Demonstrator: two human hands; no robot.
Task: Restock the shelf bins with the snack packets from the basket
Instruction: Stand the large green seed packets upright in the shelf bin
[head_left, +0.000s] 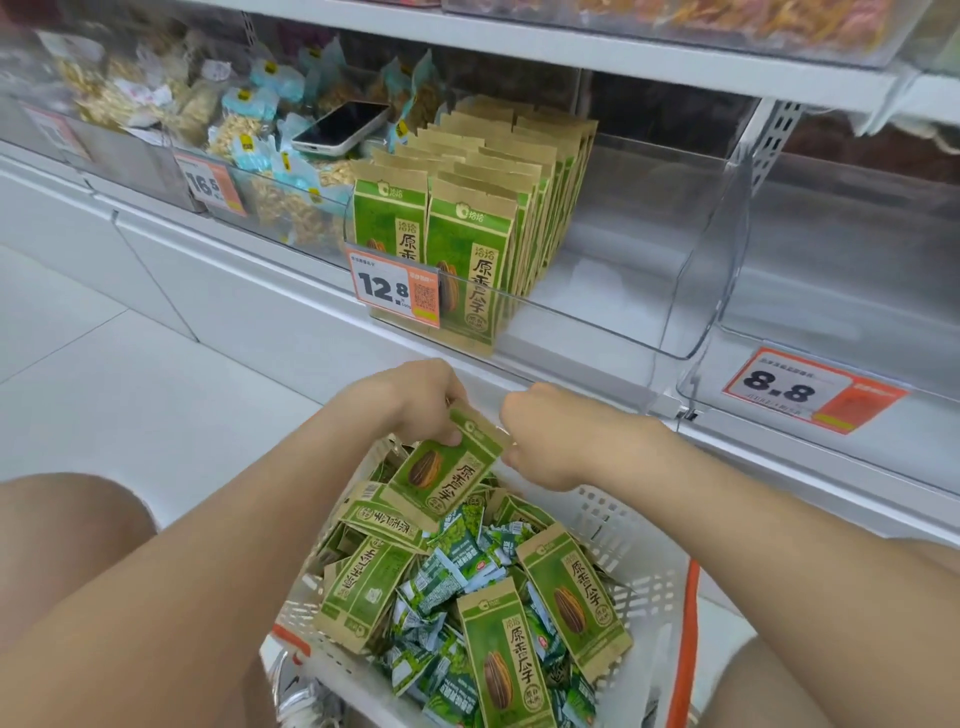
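The sunflower-seed packet (447, 475) I hold is green with kraft-brown ends, dark lettering and a dark striped seed picture. My basket (639, 545) is white lattice with an orange handle (685, 623). Its small packets (441, 577) are green and white. The price tag (395, 288) is orange and white with black digits.

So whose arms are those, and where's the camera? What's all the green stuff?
The camera sits on a person's head and looks down, so the arms are that person's own. No robot here. The left hand holds one green snack packet above a white basket; the right hand is curled at the packet's edge, but I can't tell whether it grips. The basket holds more green packets and small green-and-white ones. Ahead are clear bins; one has the same packets standing in rows behind a price tag. A phone lies in the next bin.
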